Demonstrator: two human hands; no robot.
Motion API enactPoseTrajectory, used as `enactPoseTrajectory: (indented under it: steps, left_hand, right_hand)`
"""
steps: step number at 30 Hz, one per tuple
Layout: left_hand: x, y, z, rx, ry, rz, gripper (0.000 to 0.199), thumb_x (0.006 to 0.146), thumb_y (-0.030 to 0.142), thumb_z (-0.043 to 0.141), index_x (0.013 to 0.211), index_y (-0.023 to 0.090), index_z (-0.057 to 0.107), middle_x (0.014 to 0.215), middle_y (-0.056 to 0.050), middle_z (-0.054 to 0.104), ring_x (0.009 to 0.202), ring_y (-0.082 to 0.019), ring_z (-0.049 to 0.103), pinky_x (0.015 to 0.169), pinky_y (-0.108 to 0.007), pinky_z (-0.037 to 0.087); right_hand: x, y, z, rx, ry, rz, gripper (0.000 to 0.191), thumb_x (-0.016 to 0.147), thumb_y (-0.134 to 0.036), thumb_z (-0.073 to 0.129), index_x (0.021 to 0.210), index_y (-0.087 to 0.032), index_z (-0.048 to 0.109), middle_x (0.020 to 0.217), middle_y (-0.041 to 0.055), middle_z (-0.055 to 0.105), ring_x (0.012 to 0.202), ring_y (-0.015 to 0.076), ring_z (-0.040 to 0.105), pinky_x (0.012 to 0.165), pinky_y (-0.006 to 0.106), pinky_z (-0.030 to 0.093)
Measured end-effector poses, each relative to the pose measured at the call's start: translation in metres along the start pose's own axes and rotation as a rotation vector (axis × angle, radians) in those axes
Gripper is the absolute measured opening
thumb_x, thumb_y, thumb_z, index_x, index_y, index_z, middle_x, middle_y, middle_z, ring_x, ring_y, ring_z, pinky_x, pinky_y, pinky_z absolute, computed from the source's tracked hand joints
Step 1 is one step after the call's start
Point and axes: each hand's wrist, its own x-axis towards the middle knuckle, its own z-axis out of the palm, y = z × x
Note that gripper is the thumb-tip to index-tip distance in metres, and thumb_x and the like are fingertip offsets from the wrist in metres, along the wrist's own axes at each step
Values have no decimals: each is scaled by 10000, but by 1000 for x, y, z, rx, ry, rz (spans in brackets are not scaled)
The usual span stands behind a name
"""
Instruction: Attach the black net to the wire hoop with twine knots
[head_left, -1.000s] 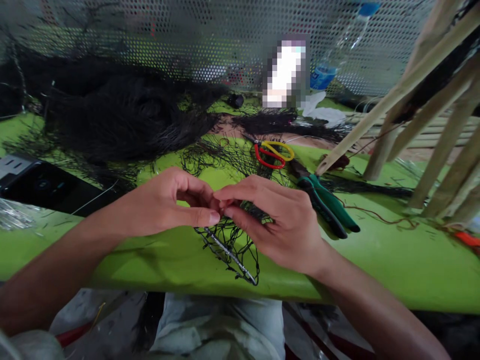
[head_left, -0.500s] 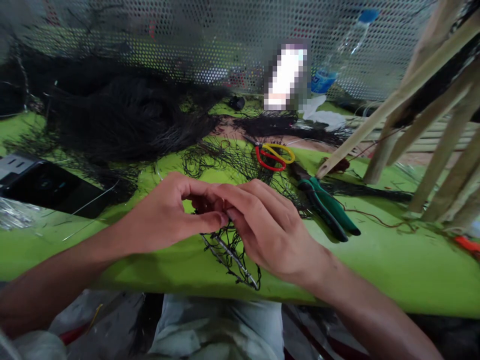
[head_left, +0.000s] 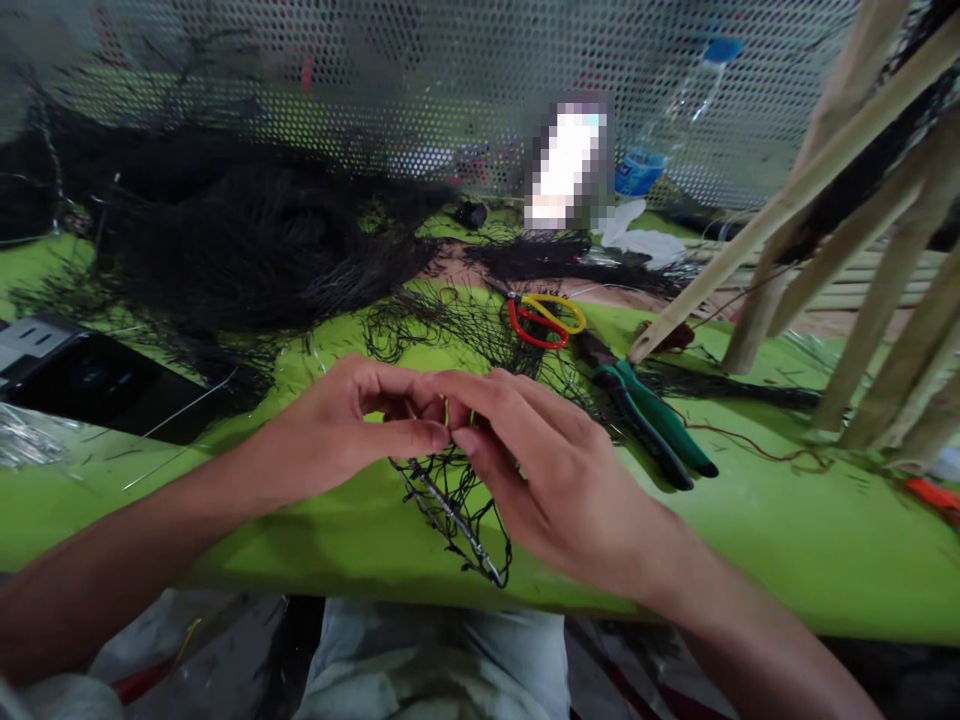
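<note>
My left hand [head_left: 367, 415] and my right hand [head_left: 540, 460] meet at the fingertips above the front of the green table. Both pinch a piece of black netting [head_left: 465, 510] that hangs below them, threaded along a thin silvery wire [head_left: 454, 515]. The exact spot under the fingertips is partly hidden. Just beyond my right hand lie scissors [head_left: 544, 318] with one red and one yellow handle loop. Green-and-black handled pliers [head_left: 652, 420] rest to the right of them.
A large heap of black netting [head_left: 262, 230] covers the back left. A dark phone-like device [head_left: 112, 380] lies left, beside thin wires [head_left: 30, 440]. Wooden sticks [head_left: 862, 280] stand at the right. A plastic bottle [head_left: 675, 120] and a blurred bright screen [head_left: 566, 165] are at the back.
My fingertips have shifted slightly, with the right thumb and index drawn a little apart from the left ones. The hanging netting and wire have swung slightly left.
</note>
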Motion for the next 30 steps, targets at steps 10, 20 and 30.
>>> enactPoseTrajectory:
  steps: [10, 20, 30]
  left_hand:
    - [3, 8, -3, -128, -86, -83, 127, 777, 229, 872, 783, 157, 768, 717, 19, 672, 691, -100, 560, 656, -215, 432]
    - [4, 3, -4, -104, -131, -110, 119, 771, 252, 881, 819, 163, 818, 763, -5, 715, 749, -125, 586, 727, -241, 444]
    - [4, 7, -3, -132, -109, -151, 145, 723, 259, 901, 794, 165, 816, 764, -8, 721, 726, -120, 588, 700, -235, 447]
  right_hand:
    - [8, 20, -14, 327, 25, -78, 321, 1010, -1, 543, 1219, -177, 712, 1213, 88, 725, 1161, 148, 696, 966, 303, 604]
    - [8, 18, -4, 413, 28, -46, 287, 924, 36, 598, 1116, -130, 730, 1110, 76, 700, 938, 98, 667, 774, 234, 556]
    - [8, 24, -2, 603, -21, 60, 50, 993, -161, 714, 1007, -140, 758, 889, 24, 720, 746, 83, 630, 656, 227, 490]
